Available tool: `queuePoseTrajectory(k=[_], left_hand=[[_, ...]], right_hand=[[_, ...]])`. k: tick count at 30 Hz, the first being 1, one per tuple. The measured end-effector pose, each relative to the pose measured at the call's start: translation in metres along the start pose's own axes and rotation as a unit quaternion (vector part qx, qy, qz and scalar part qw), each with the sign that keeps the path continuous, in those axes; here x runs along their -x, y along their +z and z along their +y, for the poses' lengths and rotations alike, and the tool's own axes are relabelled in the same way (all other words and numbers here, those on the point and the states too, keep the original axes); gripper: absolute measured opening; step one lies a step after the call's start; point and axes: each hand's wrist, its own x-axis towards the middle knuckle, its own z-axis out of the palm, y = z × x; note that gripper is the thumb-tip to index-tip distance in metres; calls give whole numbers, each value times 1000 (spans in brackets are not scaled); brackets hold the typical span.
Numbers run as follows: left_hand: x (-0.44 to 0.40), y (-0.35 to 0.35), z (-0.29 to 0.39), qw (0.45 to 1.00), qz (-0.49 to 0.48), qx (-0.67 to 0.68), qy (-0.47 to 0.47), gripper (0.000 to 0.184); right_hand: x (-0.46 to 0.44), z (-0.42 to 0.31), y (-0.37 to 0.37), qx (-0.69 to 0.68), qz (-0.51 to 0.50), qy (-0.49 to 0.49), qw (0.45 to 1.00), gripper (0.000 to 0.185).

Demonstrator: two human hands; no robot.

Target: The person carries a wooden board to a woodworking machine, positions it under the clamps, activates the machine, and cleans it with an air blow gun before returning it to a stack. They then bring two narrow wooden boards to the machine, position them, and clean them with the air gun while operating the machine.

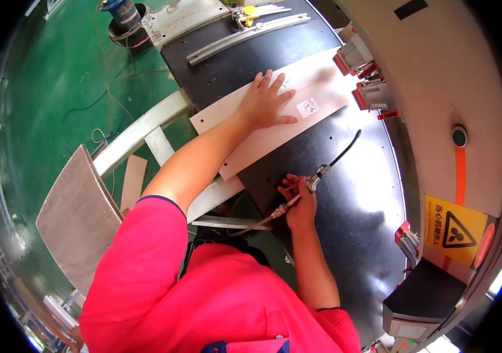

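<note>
A long pale panel (248, 144) with a printed label (308, 107) and small corner holes lies across the black work table (351, 188). My left hand (263, 105) rests on it with the fingers spread, just left of the label. Closer to my body, my right hand (299, 205) is wrapped round an air blow gun (314, 181). Its thin black curved nozzle (346, 152) points up and right over the table, and a hose (257, 225) runs from its rear end.
On the right stands a machine (433, 117) with red-tipped clamps (374, 95) and a yellow warning sign (457, 229). A metal rail (248, 38) lies on the far table. To the left are a brown-grey board (77, 217), a white frame (166, 115) and a blue bucket (123, 12).
</note>
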Motion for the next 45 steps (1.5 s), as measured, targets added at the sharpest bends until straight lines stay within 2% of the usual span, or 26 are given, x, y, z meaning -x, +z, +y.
queuePoseTrajectory(k=[3, 12, 18, 21, 25, 28, 29, 32, 35, 38, 45], left_hand=[[-8, 2, -1, 1000, -22, -3, -9, 75], [-2, 2, 17, 998, -49, 24, -8, 76], [2, 5, 43, 999, 13, 30, -24, 63], [4, 4, 48, 999, 16, 25, -39, 60], [13, -1, 54, 997, 31, 35, -56, 59], [15, 1, 59, 996, 46, 32, -76, 59], [14, 2, 60, 995, 43, 27, -82, 60], [5, 5, 59, 995, 41, 19, -91, 60], [-4, 8, 50, 995, 53, 19, -81, 59], [-4, 11, 49, 996, 56, 18, -69, 58], [-1, 8, 46, 996, 64, 4, -55, 56]], right_hand=[[0, 0, 1, 19, 3, -4, 1000, 19], [-3, -1, 3, 34, -1, -6, 999, 24], [-4, -6, 3, 8, 5, -5, 1000, 27], [-9, -14, 12, -14, 70, -15, 997, 30], [-32, -26, 7, -31, 63, -48, 996, 42], [-44, -41, 21, -50, 55, -73, 995, 40], [-52, -44, 22, -61, 15, -68, 996, 44], [-68, -41, 18, -57, -21, -81, 995, 18], [-70, -43, 26, -63, -13, -67, 996, 28], [-68, -44, 31, -89, -16, -59, 994, 19], [-76, -40, 19, -104, -73, -76, 989, 21]])
